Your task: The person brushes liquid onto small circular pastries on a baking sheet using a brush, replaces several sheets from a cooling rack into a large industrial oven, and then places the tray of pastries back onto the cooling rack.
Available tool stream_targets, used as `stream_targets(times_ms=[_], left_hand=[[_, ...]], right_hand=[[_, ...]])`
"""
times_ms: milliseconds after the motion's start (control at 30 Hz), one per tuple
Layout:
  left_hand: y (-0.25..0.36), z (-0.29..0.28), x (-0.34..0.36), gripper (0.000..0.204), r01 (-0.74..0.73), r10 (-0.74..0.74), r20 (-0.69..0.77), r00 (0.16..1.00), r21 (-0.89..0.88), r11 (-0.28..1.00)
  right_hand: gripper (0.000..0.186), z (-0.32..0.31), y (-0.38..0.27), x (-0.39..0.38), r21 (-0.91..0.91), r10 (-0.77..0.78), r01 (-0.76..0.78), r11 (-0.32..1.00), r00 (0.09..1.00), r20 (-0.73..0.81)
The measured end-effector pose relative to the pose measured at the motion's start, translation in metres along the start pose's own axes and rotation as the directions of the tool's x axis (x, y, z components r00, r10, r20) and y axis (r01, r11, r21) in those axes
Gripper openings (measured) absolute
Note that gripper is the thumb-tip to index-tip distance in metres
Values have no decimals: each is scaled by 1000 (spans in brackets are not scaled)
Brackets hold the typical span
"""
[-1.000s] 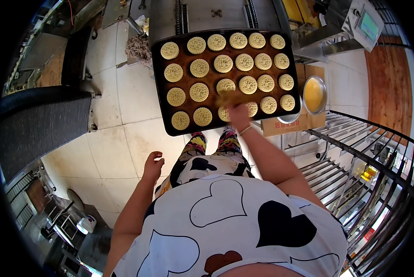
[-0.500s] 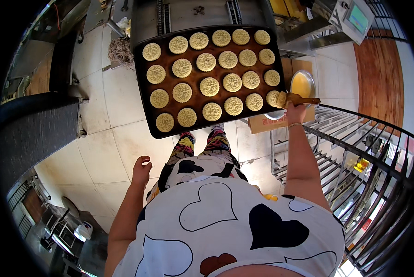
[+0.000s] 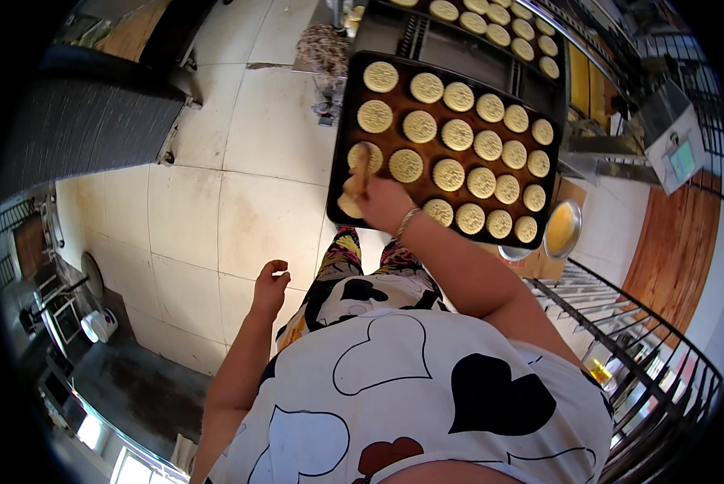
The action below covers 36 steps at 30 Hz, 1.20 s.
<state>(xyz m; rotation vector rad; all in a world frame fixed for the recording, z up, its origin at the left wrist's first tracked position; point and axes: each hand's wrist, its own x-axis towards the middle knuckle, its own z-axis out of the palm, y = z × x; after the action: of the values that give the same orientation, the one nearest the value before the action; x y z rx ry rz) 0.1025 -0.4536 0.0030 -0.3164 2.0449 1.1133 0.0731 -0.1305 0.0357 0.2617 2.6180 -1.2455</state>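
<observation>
A dark baking tray (image 3: 426,190) holds rows of round, pale, stamped pastries (image 3: 457,134). My right hand (image 3: 382,202) grips a brush with a wooden handle (image 3: 363,165), held over the left column of pastries near the tray's front corner; the bristles are mostly hidden. My left hand (image 3: 271,286) hangs low, left of my legs, with loosely bent fingers apart and nothing in it. Beside the tray's right end, a metal bowl (image 3: 548,230) contains yellow liquid, with another container partly hidden under the tray.
Behind is a second tray of pastries (image 3: 505,56) on the machine. A control screen (image 3: 681,161) stands right, above a metal rack (image 3: 636,331). A dark machine (image 3: 104,129) is left, a mop head (image 3: 321,52) at back, tiled floor (image 3: 184,218) below.
My right hand with the brush has crossed from the tray's right end to its left column. The view has shifted, showing the tray further right and a second tray behind it.
</observation>
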Motion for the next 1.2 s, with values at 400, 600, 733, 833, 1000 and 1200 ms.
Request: stream_targets(times_ms=[400, 600, 733, 833, 1000, 1200], left_hand=[[-58, -17, -26, 23, 200, -223, -115, 968, -178, 963], [-52, -6, -27, 23, 216, -235, -81, 969, -195, 957], [-46, 4, -25, 24, 224, -238, -58, 970, -185, 957], [-35, 8, -20, 24, 199, -208, -39, 977, -161, 967], [-16, 19, -10, 22, 149, -151, -16, 988, -84, 985], [10, 48, -3, 20, 90, -89, 43, 995, -12, 996]], right_hand=[[22, -88, 21, 153, -405, -173, 80, 911, 965, -197], [17, -89, 28, 165, -411, -205, 71, 909, 935, -290], [28, -12, 1, 35, -181, -175, 191, 965, 979, 103], [29, -5, 11, -11, -165, -87, 106, 981, 990, 113], [33, -120, 85, 61, -196, 169, -270, 943, 894, -415], [43, -97, 97, 3, -181, 192, -249, 951, 939, -284]])
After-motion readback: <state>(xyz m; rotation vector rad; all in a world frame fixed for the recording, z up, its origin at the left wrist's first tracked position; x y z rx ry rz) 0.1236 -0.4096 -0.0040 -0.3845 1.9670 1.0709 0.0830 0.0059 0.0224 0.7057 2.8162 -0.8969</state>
